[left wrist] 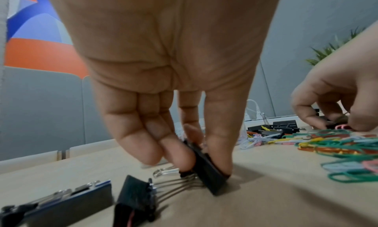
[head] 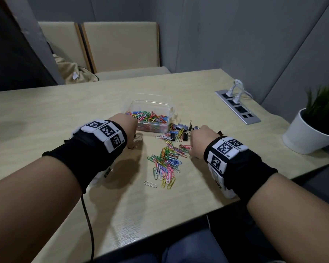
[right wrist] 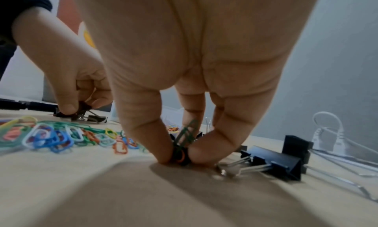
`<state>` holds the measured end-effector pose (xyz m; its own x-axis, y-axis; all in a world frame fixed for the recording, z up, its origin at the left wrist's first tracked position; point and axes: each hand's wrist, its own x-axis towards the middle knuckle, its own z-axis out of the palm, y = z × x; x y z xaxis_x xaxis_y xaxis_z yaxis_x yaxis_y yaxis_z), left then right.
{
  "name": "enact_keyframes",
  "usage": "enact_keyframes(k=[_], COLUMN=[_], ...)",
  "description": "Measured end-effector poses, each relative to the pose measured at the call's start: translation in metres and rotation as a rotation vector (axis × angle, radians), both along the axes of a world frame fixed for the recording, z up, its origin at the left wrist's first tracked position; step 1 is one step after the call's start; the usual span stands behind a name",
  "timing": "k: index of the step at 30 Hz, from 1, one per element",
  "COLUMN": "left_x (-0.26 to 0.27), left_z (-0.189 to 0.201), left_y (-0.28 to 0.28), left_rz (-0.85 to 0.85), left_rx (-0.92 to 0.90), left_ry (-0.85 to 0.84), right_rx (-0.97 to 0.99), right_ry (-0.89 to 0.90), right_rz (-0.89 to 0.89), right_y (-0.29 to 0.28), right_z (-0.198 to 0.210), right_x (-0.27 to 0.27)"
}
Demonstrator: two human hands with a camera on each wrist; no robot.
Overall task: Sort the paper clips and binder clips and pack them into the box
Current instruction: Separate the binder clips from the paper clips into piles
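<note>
My left hand (left wrist: 202, 165) pinches a black binder clip (left wrist: 210, 172) between thumb and fingers, its edge on the table; in the head view this hand (head: 132, 142) is just left of the clear plastic box (head: 135, 106), which holds several coloured paper clips (head: 150, 117). My right hand (right wrist: 180, 156) pinches a small black binder clip (right wrist: 184, 161) against the table, with a green paper clip (right wrist: 187, 134) and an orange one caught on it. In the head view the right hand (head: 193, 147) sits right of a loose paper clip pile (head: 167, 162). More black binder clips (head: 179, 128) lie beside the box.
Two more binder clips (left wrist: 135, 196) lie near my left hand, and one (right wrist: 280, 163) lies right of my right hand. A power socket strip (head: 237, 107) with white plugs is set in the table at back right. A potted plant (head: 311, 130) stands at the right edge.
</note>
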<state>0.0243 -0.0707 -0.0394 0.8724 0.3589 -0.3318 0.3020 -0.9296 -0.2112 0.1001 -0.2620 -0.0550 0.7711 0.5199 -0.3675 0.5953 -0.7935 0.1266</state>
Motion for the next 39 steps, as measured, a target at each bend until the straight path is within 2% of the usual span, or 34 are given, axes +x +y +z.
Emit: enact_keyframes(k=[7, 11, 14, 19, 24, 27, 30, 34, 37, 39], left_x=[0.002, 0.006, 0.013, 0.029, 0.038, 0.037, 0.034, 0.032, 0.032, 0.035], left_z=[-0.002, 0.001, 0.001, -0.008, -0.016, -0.018, -0.018, -0.019, -0.020, -0.020], left_y=[0.000, -0.010, -0.026, -0.048, -0.056, -0.054, -0.051, -0.049, -0.049, -0.051], left_rz=[0.006, -0.054, -0.116, -0.201, -0.255, -0.268, -0.291, -0.323, -0.318, -0.293], left_rx=[-0.003, -0.027, -0.109, -0.204, -0.190, -0.190, -0.197, -0.218, -0.226, -0.220], left_ry=[0.010, -0.101, -0.151, -0.111, -0.025, -0.015, -0.012, -0.009, -0.021, -0.050], right_rx=[0.108, 0.087, 0.092, 0.151, 0.136, 0.191, 0.150, 0.078, 0.077, 0.113], right_ry=[0.037, 0.011, -0.017, -0.069, -0.137, -0.091, 0.057, 0.103, 0.154, 0.111], right_rz=[-0.015, -0.056, -0.082, -0.181, -0.244, -0.166, -0.040, 0.087, 0.097, 0.061], right_y=[0.005, 0.004, 0.002, -0.002, -0.011, -0.008, 0.003, 0.013, 0.016, 0.016], right_z=[0.005, 0.014, 0.017, 0.020, 0.017, 0.015, 0.009, -0.001, 0.000, 0.004], right_x=[-0.002, 0.008, 0.017, 0.023, 0.021, 0.016, 0.003, -0.010, -0.012, -0.006])
